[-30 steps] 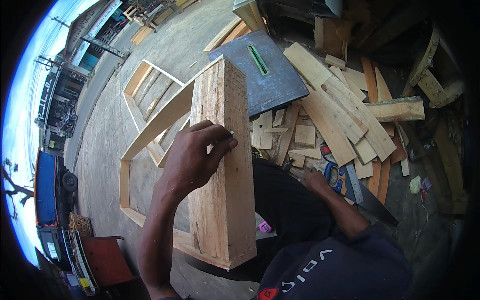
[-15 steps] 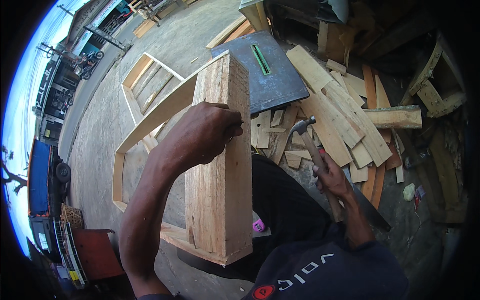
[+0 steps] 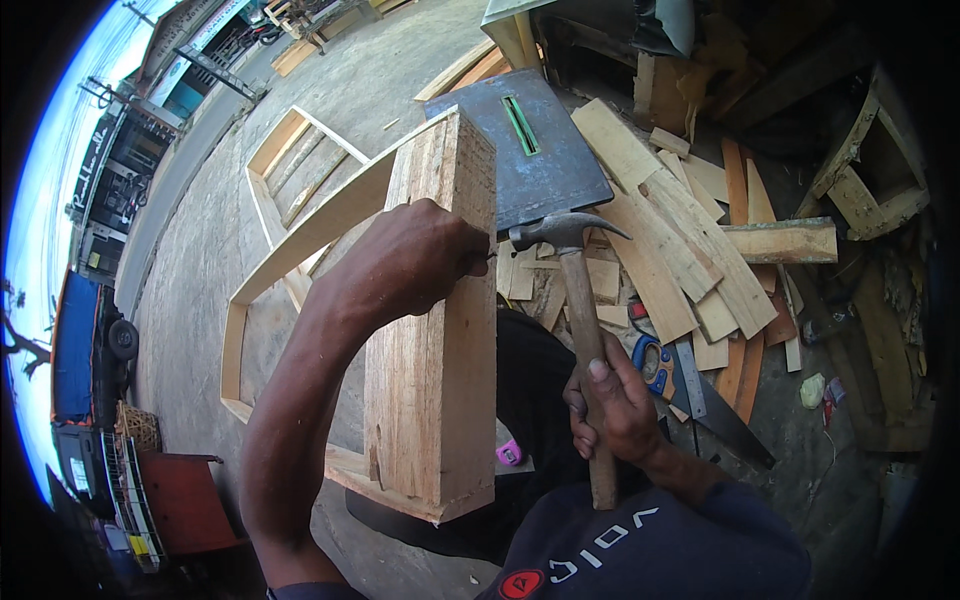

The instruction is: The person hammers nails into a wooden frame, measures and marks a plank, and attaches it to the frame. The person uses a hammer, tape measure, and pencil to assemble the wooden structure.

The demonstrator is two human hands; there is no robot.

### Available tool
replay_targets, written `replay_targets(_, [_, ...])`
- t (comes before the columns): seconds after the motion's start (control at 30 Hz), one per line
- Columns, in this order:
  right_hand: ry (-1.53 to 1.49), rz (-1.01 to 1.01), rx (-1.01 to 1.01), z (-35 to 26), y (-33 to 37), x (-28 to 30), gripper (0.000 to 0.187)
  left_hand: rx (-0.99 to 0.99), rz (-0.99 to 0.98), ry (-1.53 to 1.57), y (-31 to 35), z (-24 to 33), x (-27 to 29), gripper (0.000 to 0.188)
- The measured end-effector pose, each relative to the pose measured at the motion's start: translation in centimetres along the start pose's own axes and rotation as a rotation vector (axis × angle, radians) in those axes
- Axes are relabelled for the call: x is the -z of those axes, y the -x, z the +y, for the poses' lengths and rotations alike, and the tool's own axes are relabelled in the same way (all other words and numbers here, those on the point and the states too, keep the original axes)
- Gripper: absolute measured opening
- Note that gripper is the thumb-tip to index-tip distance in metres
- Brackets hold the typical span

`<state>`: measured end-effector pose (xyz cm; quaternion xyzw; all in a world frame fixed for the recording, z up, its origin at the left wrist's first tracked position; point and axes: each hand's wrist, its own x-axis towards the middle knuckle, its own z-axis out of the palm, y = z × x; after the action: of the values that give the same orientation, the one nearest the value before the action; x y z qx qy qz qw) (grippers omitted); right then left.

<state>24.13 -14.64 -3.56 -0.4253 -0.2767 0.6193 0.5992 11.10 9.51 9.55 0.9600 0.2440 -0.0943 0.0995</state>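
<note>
Pale, rough-sawn wood fills the middle of your view: a thick wooden beam (image 3: 415, 400) runs from near the top of the scene down toward your lap, with thin boards joined to it as part of a wooden frame (image 3: 300, 245) that spreads to the left. Your left hand (image 3: 425, 255) reaches over the upper half of this beam, resting against it, its fingers bent and drawn together on a thin dark nail (image 3: 491, 256), mostly hidden, at the beam's right face. Your right hand (image 3: 615, 405) is wrapped around the wooden handle of a claw hammer (image 3: 580, 310). The hammer stands almost upright, its striking face toward the beam, just beside it and apart from your left hand, and its claw curving to the right.

Beyond the hammer lies a blue-grey slab (image 3: 545, 175) with a green-edged slot. To its right, loose planks (image 3: 665, 240) overlap in a heap on the concrete ground (image 3: 195, 250). A handsaw (image 3: 720, 415) with a blue grip lies near your right forearm, and a pink tape measure (image 3: 510, 453) shows beside your dark trousers. At far left is a vehicle with a blue cover (image 3: 75, 350), near a wicker basket (image 3: 138, 428)
</note>
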Motion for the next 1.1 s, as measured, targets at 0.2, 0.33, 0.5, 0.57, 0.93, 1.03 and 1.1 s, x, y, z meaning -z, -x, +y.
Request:
replay_targets(0.2, [0.055, 0.001, -0.014, 0.2, 0.1, -0.2, 0.049, 0.068, -0.043, 0.02, 0.1, 0.2, 0.2, 0.011])
replay_targets(0.33, [0.046, 0.056, 0.04, 0.4, 0.0, -0.6, 0.043, 0.092, -0.049, 0.002, 0.2, 0.3, 0.4, 0.011])
replay_targets(0.5, [0.051, 0.014, 0.017, 0.1, 0.1, 0.2, 0.037, 0.096, -0.038, 0.067, 0.1, -0.2, 0.3, 0.012])
replay_targets(0.57, [0.051, -0.007, -0.027, 0.1, -0.2, 0.6, 0.037, 0.083, -0.026, 0.086, 0.6, -0.7, -0.1, 0.014])
replay_targets(0.93, [-0.084, 0.044, 0.032, -0.3, -0.5, 1.4, 0.043, 0.883, 0.211, 0.965, 15.4, 0.6, -9.0, 0.112])
replay_targets(1.03, [-0.344, 0.21, 0.261, 0.1, -0.3, 1.4, 0.044, 0.909, 0.247, 1.238, 15.4, 0.9, -10.2, 0.097])
replay_targets(1.1, [-0.398, 0.337, 0.299, 0.6, -0.2, 1.3, 0.041, 0.997, 0.259, 1.295, 14.7, 0.9, -10.4, 0.086])
